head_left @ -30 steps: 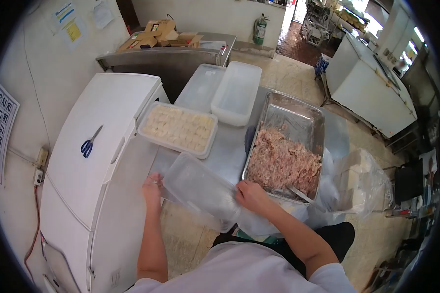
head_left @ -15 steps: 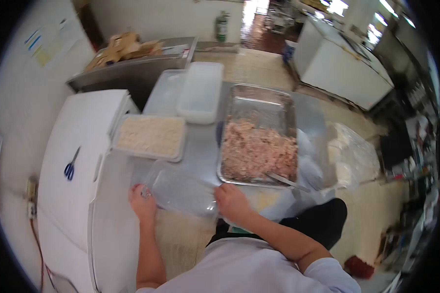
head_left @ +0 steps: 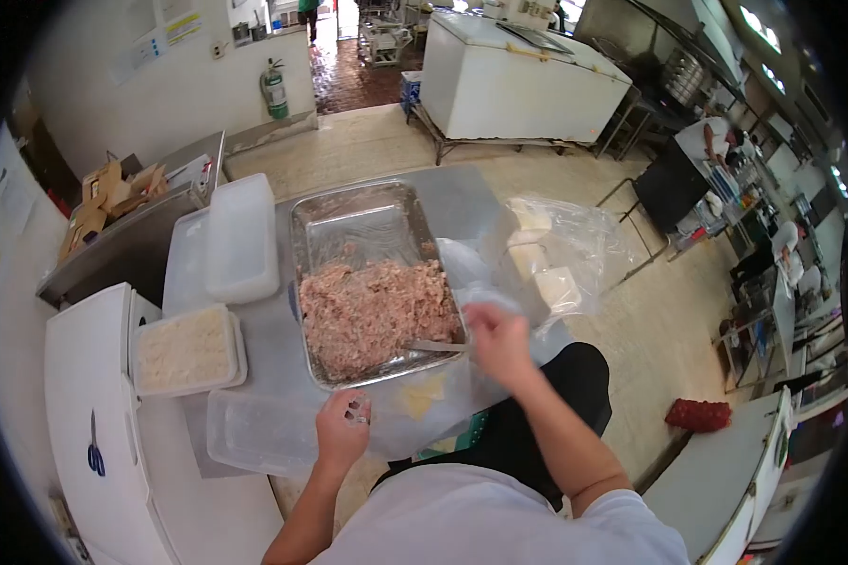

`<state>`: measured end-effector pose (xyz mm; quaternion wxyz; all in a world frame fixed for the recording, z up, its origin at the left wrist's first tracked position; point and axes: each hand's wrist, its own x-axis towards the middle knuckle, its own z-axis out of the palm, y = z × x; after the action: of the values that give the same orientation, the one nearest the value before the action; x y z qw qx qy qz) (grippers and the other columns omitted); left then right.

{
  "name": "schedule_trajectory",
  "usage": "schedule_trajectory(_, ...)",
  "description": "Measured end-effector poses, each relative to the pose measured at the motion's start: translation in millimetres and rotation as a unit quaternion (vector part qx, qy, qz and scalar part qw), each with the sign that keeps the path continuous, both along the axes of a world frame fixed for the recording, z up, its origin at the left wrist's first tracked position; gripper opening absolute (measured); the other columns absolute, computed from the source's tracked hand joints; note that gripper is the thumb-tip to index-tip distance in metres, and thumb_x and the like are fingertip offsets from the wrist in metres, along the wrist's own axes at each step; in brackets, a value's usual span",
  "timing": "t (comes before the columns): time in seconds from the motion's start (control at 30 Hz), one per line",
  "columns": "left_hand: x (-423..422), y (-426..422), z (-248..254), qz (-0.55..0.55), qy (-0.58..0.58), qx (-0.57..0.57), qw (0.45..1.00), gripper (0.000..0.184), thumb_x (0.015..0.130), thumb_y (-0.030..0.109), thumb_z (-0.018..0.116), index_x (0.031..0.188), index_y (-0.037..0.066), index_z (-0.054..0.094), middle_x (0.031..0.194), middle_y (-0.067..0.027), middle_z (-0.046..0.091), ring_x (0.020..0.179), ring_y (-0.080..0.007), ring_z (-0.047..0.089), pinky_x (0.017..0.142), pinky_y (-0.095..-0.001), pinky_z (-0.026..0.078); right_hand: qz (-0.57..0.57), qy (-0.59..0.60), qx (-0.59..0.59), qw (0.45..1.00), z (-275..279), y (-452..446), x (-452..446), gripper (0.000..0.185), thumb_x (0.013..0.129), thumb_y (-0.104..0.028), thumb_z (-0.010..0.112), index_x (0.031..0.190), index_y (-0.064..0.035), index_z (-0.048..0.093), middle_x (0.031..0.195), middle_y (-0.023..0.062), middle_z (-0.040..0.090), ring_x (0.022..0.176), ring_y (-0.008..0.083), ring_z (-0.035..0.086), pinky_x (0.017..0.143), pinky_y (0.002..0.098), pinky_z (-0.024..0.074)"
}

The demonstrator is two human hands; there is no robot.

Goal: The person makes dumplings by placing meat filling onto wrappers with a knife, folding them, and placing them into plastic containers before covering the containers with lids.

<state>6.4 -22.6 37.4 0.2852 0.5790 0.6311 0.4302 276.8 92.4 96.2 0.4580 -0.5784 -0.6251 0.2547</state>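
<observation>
My left hand (head_left: 342,428) is closed just below the steel tray (head_left: 322,369), with a small grey-and-white thing at its fingers that I cannot make out. Left of it lies a shallow clear plastic container (head_left: 254,433). Blurred by motion, my right hand (head_left: 501,347) is at the tray's right edge, beside the end of a metal utensil handle (head_left: 438,347); whether it touches the handle is unclear. Pink minced meat (head_left: 372,311) fills the tray's near part. Thin pale-yellow sheets (head_left: 422,395) lie between my hands.
A tub of pale food (head_left: 184,350) stands at left, with a white lidded container (head_left: 242,240) behind it. Blue scissors (head_left: 95,452) lie on a white surface. Wrapped pale blocks (head_left: 542,264) sit at right. Beyond are a chest freezer (head_left: 518,89) and a co-worker (head_left: 707,141).
My view has turned right. My right hand has left the clear plastic container and moved to the tray's right edge. My left hand has moved from the container's left end to its right end.
</observation>
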Motion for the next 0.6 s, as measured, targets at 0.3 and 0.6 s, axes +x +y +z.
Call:
schedule_trajectory(0.3, 10.6, 22.6, -0.1, -0.001, -0.007, -0.022, 1.0, 0.018, 0.086, 0.004, 0.072, 0.104, 0.001, 0.072, 0.093, -0.0145, 0.07, 0.077, -0.0226, 0.068, 0.071, -0.0326, 0.054, -0.066, -0.104, -0.112, 0.986, 34.8, 138.4, 66.1, 0.026, 0.088, -0.021, 0.069, 0.086, 0.0039, 0.074, 0.08, 0.0235, 0.071, 0.074, 0.0371, 0.069, 0.07, 0.0439, 0.0534)
schedule_trajectory(0.6, 25.0, 28.9, -7.8, 0.031, -0.023, -0.015, 0.999, 0.018, 0.086, 0.002, 0.072, 0.104, 0.001, 0.072, 0.091, -0.0143, 0.071, 0.077, -0.0217, 0.067, 0.072, -0.0325, 0.054, 0.098, -0.314, -0.153, 0.932, -47.5, 180.6, 69.9, 0.018, 0.081, -0.013, 0.064, 0.086, -0.0019, 0.077, 0.087, 0.0261, 0.072, 0.088, 0.0428, 0.071, 0.083, 0.048, 0.057)
